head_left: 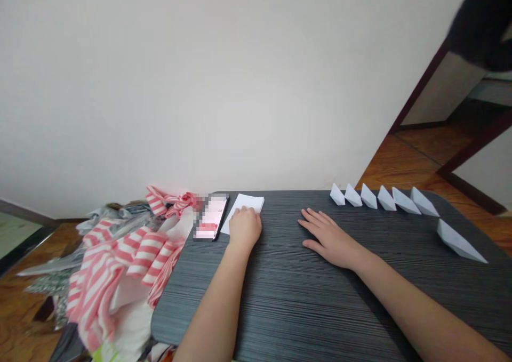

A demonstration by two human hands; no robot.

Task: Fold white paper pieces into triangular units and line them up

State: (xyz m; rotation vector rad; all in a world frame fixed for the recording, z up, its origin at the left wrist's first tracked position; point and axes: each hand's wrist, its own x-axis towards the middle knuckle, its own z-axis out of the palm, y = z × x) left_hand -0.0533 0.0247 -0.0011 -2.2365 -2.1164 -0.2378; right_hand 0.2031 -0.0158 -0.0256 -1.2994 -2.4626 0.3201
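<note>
Drawing paper from the stock, dark wood-grained surface. The white paper stack lies near the far left edge, just beside a smartphone. The left hand rests over its near right part, fingers curled and close together; whether they pinch a sheet cannot be told. The right hand lies palm down, fingers slightly apart, holding nothing. Toward the far right edge stand six folded paper boats in a row, with a seventh boat nearer the person. The step appears to be taking a sheet. For good execution, a single corner should be lifted by light fingertip friction, the remaining sheets left square, the phone undisturbed, and the sheet brought flat to the bare middle before any crease.
</note>
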